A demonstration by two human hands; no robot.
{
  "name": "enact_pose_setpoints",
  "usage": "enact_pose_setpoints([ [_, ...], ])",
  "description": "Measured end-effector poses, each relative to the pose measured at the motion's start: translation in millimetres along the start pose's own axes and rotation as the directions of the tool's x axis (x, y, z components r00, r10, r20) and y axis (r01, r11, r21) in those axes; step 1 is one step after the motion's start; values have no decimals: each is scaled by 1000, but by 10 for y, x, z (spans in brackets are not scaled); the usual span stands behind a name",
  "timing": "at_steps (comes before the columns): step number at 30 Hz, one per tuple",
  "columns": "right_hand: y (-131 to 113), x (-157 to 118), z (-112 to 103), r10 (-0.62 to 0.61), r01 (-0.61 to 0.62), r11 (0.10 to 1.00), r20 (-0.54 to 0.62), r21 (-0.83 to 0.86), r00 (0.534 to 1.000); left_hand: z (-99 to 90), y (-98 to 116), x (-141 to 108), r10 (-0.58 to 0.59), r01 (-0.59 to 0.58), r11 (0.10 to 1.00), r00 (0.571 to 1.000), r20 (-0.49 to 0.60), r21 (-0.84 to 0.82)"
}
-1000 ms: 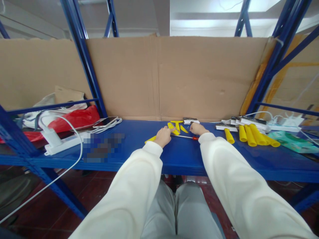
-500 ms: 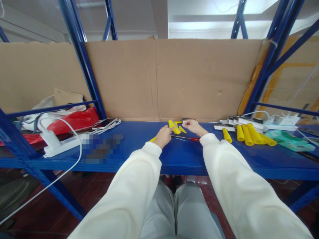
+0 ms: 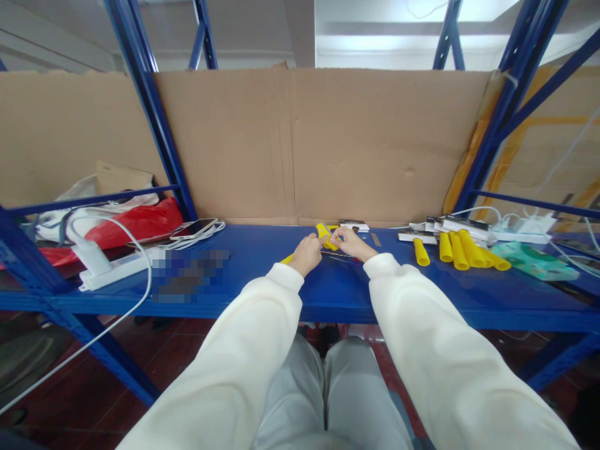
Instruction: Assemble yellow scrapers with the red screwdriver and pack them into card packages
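While the left hand (image 3: 308,253) steadies a yellow plastic part (image 3: 324,232) at the blue shelf's (image 3: 262,275) centre, its fingers curled narrowly, the right hand (image 3: 352,242) reaches the part's three o'clock side, fingertips pinched close; whether they grip anything, I cannot tell. A screwdriver (image 3: 338,254) lies at the part's five o'clock.

Loose cream-white long sleeves (image 3: 225,350), gathered ribbed cuffs (image 3: 287,275), light grey trousers (image 3: 365,394)

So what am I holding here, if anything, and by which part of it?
Apparently a yellow piece: the left hand is at its near left side, the right hand at its right side. Whether it is gripped or only steadied can't be told.
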State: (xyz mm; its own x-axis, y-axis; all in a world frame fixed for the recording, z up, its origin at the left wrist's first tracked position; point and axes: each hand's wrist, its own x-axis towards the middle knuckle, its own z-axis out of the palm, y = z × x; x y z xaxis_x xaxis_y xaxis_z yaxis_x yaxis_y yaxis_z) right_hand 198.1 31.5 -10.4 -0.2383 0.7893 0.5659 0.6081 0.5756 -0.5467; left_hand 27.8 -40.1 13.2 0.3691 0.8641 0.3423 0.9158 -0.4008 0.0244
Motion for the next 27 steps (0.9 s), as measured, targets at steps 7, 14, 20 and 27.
enact_pose_setpoints([
  [7, -117, -66, 29, 107, -107, 994, -19, -2, 994, 18, -18, 3, 0, 0, 1000, 1000, -6, -15],
  [14, -172, -111, 66, 218, -216, 976, -62, 33, 974, 14, -20, 6, -10, 9, 1000, 1000, -20, -24],
  [20, -268, -150, 92, 288, -282, 956, -82, 76, 954, 17, -18, 17, -20, 20, 1000, 1000, -2, -18],
  [27, -289, -159, 170, 349, -322, 926, -120, 198, 930, 36, -23, 26, -16, 15, 999, 999, -32, -33],
])
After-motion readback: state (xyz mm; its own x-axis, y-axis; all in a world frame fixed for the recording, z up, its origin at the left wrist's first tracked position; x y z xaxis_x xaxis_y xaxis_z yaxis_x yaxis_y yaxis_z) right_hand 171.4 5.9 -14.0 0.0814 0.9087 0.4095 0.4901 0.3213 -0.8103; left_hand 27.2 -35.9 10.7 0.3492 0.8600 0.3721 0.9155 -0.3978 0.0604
